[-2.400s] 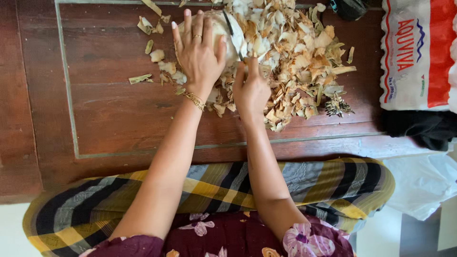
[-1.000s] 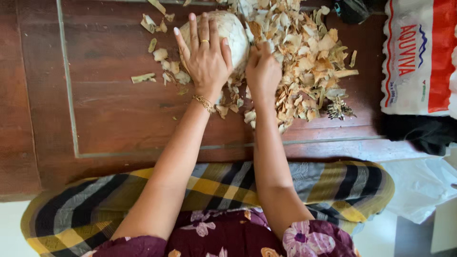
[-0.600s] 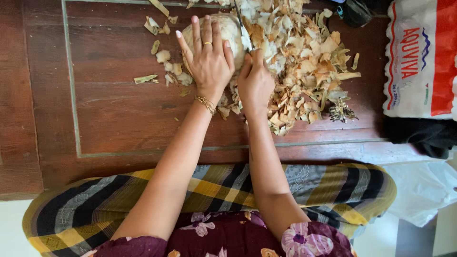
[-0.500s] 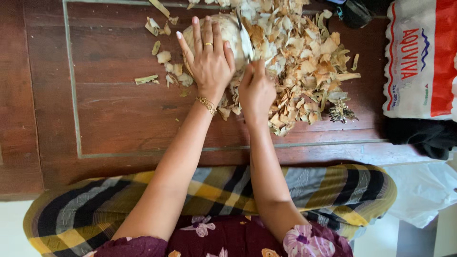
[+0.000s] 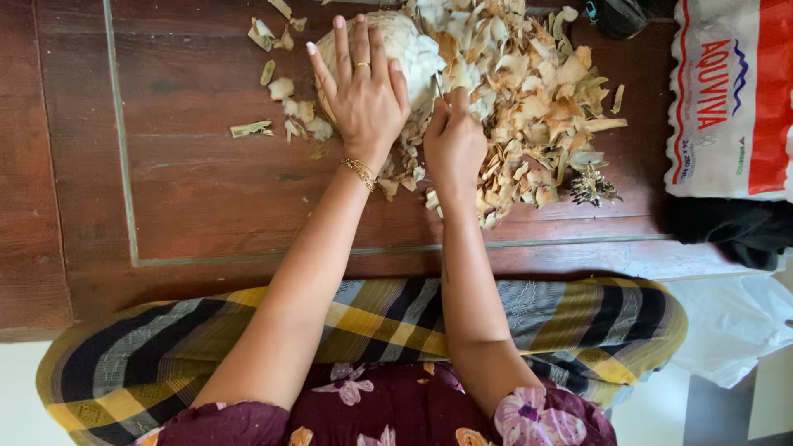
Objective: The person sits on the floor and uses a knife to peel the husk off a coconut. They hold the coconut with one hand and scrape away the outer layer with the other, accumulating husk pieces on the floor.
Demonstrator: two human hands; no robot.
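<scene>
The right hand (image 5: 453, 142) hides the knife handle, and the coconut (image 5: 395, 45) is cut off at the top edge.

I see a dark wooden table (image 5: 206, 190) with a worn sheen, dry fibrous husk shavings (image 5: 529, 91), a pale rough coconut (image 5: 396, 45), and a glossy plastic-wrapped pack (image 5: 727, 99).

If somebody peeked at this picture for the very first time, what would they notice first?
Probably the big heap of pale husk shavings piled at the top of the dark wooden board. Just left of it, the left hand lies spread over a round whitish coconut, while the right hand is closed beside it at the heap's edge. A white and red sack sits far right.
</scene>
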